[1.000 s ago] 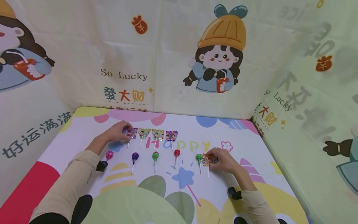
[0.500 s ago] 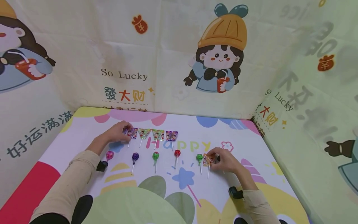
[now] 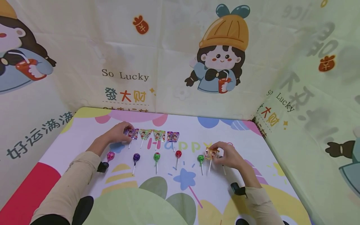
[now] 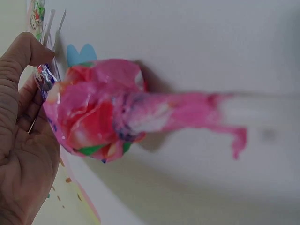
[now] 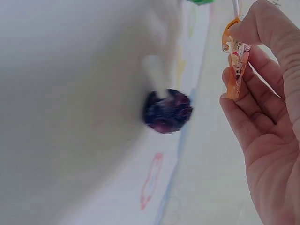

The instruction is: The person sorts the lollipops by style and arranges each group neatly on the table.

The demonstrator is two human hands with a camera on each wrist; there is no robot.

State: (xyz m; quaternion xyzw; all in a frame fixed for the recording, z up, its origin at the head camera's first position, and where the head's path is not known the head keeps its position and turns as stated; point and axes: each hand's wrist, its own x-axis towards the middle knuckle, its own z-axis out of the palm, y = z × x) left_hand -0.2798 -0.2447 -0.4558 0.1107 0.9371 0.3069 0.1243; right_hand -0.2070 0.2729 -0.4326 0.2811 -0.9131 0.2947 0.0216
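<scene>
Head view: right hand (image 3: 229, 157) pinches orange-wrapped lollipop (image 3: 211, 153) by wrapper, stick hanging clear of printed table mat (image 3: 84, 131), just right of green lollipop (image 3: 200, 158) ending near row. Left hand (image 3: 118, 132) pinches purple-wrapped lollipop (image 3: 132, 133) heading far row, apparently steadying it. Cartoon-print cloth (image 3: 126, 62) walls table.
Left wrist view: fingers (image 4: 21, 93) curled on wrapper edge; pink lollipop (image 4: 101, 110) lies alongside.
Right wrist view: fingers (image 5: 262, 37) grip orange wrapper; dark lollipop (image 5: 168, 111) below

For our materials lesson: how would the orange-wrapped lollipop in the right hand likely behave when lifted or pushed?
The orange-wrapped lollipop probably feels light: the right hand pinches it with fingertips alone. Its crinkly wrapper looks floppy and perhaps slippery. The thin stick seems stiff.
</scene>
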